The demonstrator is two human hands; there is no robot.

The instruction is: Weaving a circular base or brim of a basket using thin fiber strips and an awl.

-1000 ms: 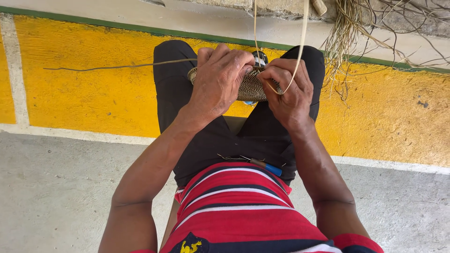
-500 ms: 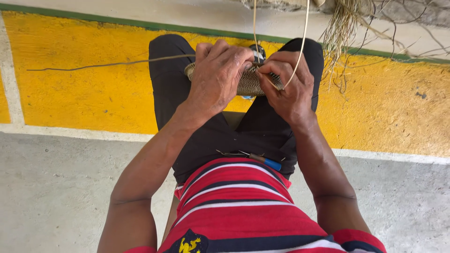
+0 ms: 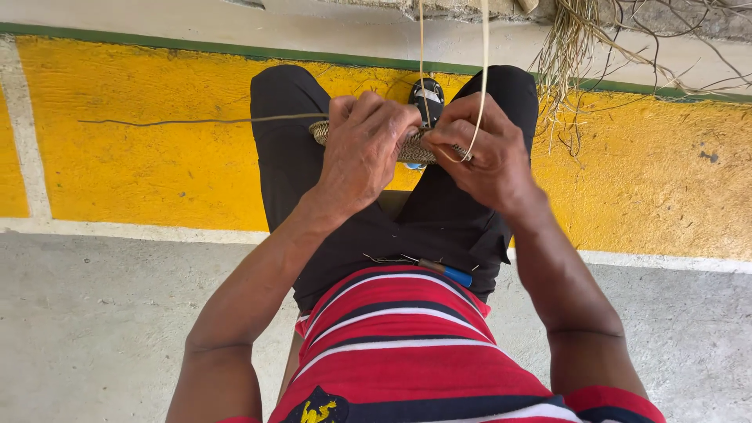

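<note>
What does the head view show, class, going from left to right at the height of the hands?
Thin loose fibre strand → left hand → flat woven straw piece → right hand → bundle of dry straw fibres hanging over the yellow painted band.

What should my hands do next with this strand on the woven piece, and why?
Probably draw the pale strand snug with the right hand: it loops loosely at those fingers, while the left hand already pins the woven piece on the knees.

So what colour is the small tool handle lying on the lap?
Blue handle, in the head view.
</note>
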